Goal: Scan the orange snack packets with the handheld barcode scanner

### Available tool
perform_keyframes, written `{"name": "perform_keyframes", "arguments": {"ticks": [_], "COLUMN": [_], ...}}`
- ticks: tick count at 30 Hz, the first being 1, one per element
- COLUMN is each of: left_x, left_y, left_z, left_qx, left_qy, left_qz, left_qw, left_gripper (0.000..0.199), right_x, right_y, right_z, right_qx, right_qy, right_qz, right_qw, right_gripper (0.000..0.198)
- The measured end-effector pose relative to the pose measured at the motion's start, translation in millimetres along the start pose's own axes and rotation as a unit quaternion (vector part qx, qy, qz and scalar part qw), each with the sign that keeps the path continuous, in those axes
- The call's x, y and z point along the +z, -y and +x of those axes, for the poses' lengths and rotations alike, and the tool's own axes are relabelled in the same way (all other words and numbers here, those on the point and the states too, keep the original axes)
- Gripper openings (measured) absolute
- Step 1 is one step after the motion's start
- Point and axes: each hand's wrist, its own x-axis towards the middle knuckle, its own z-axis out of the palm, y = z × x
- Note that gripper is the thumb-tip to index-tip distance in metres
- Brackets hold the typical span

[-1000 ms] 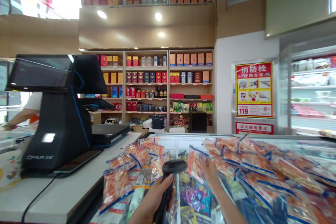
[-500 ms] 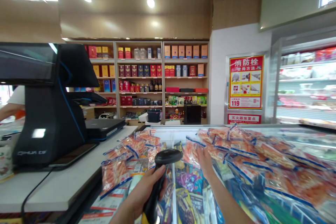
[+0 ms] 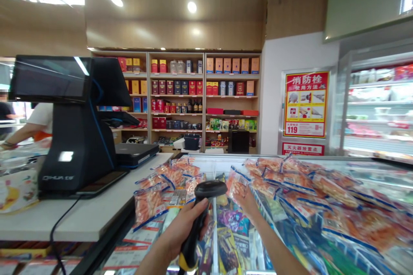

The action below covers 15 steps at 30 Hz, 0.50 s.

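Note:
My left hand [image 3: 187, 227] is wrapped round the handle of a black and yellow barcode scanner [image 3: 210, 189], its head pointing to the right. My right hand [image 3: 248, 204] grips a clear bag of orange-pink snack food [image 3: 238, 182] with a blue edge, held in front of the scanner head. More bags of the same kind [image 3: 297, 180] lie heaped on the right of the glass-topped freezer. A smaller group of these bags [image 3: 150, 204] lies to the left of my left hand. Beneath the glass, coloured packets [image 3: 232, 249] show.
On the left, a black checkout terminal [image 3: 74, 137] stands on a white counter [image 3: 90, 219], a cable hanging over its edge. Behind it a person's arm [image 3: 29, 129] shows. Shelves of boxes and bottles [image 3: 176, 90] line the back wall. A lit display fridge [image 3: 377, 111] stands at right.
The view has shifted slightly left, so more of the terminal and the person behind it shows. The bag in my right hand has come slightly nearer and tilted; the scanner stays in my left hand.

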Motion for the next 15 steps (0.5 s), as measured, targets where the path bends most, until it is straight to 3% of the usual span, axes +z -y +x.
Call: {"name": "perform_keyframes", "arguments": {"ticks": [10,15], "left_x": [7,6], "left_y": [-3,-2], "left_z": [-8,-6], "left_qx": [-0.030,-0.033], "left_qy": [0.067,0.050], "left_qz": [0.005,-0.011], "left_qw": [0.997,0.998], "left_gripper": [0.030,0.032], "right_x": [-8,-11], "right_y": [17,24], "right_z": [1,0], "right_qx": [0.027,0.027], "right_qy": [0.005,0.013], "right_qz": [-0.057,-0.075], "right_qw": [0.998,0.997], "right_gripper": [0.051,0.044]}}
